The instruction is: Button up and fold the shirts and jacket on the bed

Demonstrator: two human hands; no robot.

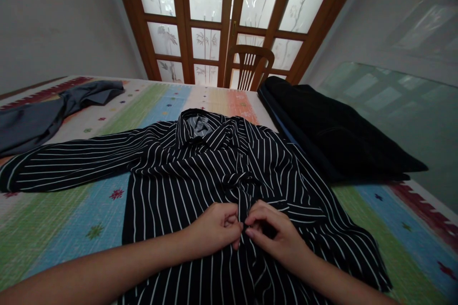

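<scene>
Softly rumpled, white-striped black shirt [179, 186]

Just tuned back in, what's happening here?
A person's left hand and right hand meet at the front of a black, white-striped collared shirt, laid collar-away on a multicoloured striped tablecloth. Exactly what the fingertips pinch is unclear. Folded dark cloth lies right; a grey fabric garment, left.

Left hand [220, 226], right hand [286, 238] and both forearms [125, 267] are bare.
</scene>
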